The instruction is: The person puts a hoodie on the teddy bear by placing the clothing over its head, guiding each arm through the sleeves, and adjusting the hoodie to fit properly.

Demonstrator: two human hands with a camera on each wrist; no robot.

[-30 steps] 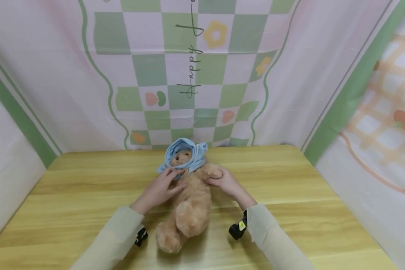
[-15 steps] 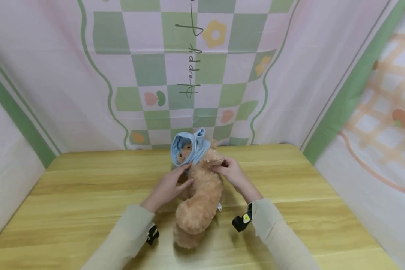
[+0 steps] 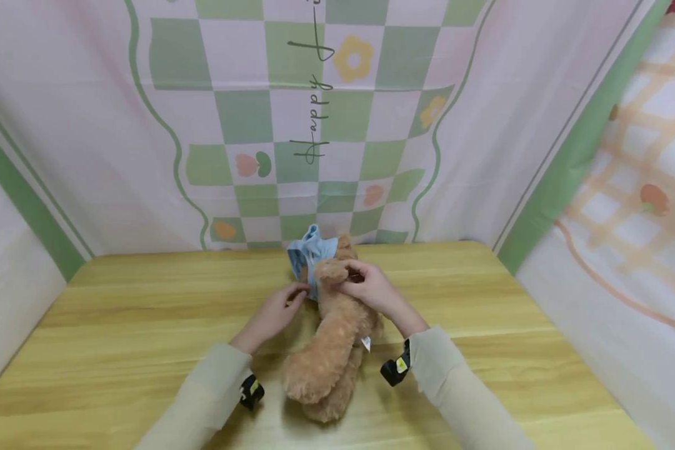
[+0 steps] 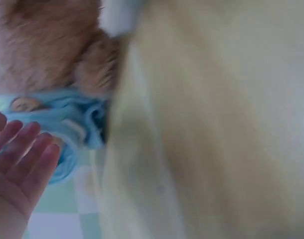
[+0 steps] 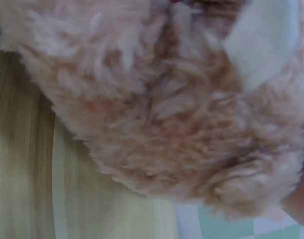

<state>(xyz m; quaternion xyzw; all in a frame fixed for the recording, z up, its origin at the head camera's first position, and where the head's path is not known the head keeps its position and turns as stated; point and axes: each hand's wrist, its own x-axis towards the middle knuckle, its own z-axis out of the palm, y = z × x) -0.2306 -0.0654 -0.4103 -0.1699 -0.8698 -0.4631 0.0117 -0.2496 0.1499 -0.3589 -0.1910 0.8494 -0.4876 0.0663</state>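
Note:
A light-brown plush teddy bear (image 3: 334, 340) lies on its side on the table, feet toward me, face turned left. Bunched about its head is a light-blue cloth garment (image 3: 313, 251), which hides most of the face. My right hand (image 3: 379, 294) grips the bear at its raised arm (image 3: 332, 272). At the lower edge of the cloth is my left hand (image 3: 272, 315); the left wrist view shows its fingers (image 4: 30, 162) extended beside the blue fabric and a small brown patch (image 4: 26, 104). A white tag (image 3: 366, 343) sticks out from the bear's back, large in the right wrist view.
The wood-grain table (image 3: 163, 300) extends to both sides of the bear. Behind it hangs a green-and-white checked cloth (image 3: 247, 119), close to the bear's head. A black wrist camera is worn on each wrist, below the sleeve cuffs.
The bear has rolled from its back onto its side, facing left, and its back tag has come into view. My left hand has slipped off its chest to the cloth's edge.

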